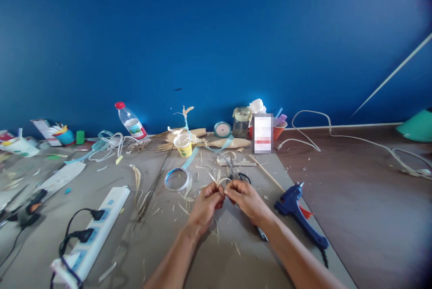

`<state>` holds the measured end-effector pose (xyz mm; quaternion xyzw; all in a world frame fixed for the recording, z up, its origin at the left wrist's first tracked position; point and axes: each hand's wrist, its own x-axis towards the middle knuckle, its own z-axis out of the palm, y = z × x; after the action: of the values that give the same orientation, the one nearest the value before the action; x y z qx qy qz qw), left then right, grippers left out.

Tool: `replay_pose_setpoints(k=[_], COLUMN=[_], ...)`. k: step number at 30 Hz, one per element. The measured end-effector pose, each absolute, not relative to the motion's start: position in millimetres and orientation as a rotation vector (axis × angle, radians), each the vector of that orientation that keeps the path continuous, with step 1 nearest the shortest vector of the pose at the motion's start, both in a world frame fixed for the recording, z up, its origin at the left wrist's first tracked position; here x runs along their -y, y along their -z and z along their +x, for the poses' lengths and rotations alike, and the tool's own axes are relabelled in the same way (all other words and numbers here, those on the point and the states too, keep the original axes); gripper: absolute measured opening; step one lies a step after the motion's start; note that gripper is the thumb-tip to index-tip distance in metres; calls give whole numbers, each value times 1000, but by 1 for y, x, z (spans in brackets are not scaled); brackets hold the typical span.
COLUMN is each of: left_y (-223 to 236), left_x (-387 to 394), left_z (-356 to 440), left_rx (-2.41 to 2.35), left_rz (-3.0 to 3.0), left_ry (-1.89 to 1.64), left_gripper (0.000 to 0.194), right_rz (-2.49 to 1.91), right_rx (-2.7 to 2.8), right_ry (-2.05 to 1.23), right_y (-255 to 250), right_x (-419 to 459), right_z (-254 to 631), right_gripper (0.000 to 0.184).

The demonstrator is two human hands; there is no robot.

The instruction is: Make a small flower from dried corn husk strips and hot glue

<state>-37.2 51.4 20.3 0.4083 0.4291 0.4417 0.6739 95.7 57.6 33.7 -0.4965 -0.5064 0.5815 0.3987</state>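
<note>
My left hand (208,204) is closed in a pinch around a small bunch of pale dried husk strips (217,177), whose pointed tips fan out above the fingers. Close against it, my right hand (246,200) pinches the curved end of one strip from the same bunch. Just behind the right hand lie scissors (243,177) with dark handles, partly hidden by it. A roll of clear tape (177,179) rests left of the hands, and thin husk scraps are scattered around them. What the fingertips enclose is hidden.
A blue glue gun (300,210) lies at right, a white power strip (101,230) with plugs at left. A yellow-white cup (184,146) holds a husk stem. Farther back stand a bottle (133,122), a jar (241,122) and a blurred box (262,133). A white cable (354,139) trails right.
</note>
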Motion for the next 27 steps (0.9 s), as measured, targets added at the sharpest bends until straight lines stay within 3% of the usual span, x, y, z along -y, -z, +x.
replay_pose_setpoints(k=[9, 16, 27], left_y=[-19, -18, -18], left_x=[-53, -55, -53], left_z=[-38, -38, -39], left_rx=[-1057, -1175, -1015], left_rz=[1033, 1134, 961], left_ry=[-1006, -1016, -967], left_gripper=[25, 28, 28], right_rz=[-1287, -1312, -1241], right_rx=[1319, 1382, 1356], right_ry=[-1344, -1252, -1445], right_y=[-30, -29, -31], right_x=[-59, -62, -61], right_z=[96, 98, 102], right_gripper=[9, 16, 17])
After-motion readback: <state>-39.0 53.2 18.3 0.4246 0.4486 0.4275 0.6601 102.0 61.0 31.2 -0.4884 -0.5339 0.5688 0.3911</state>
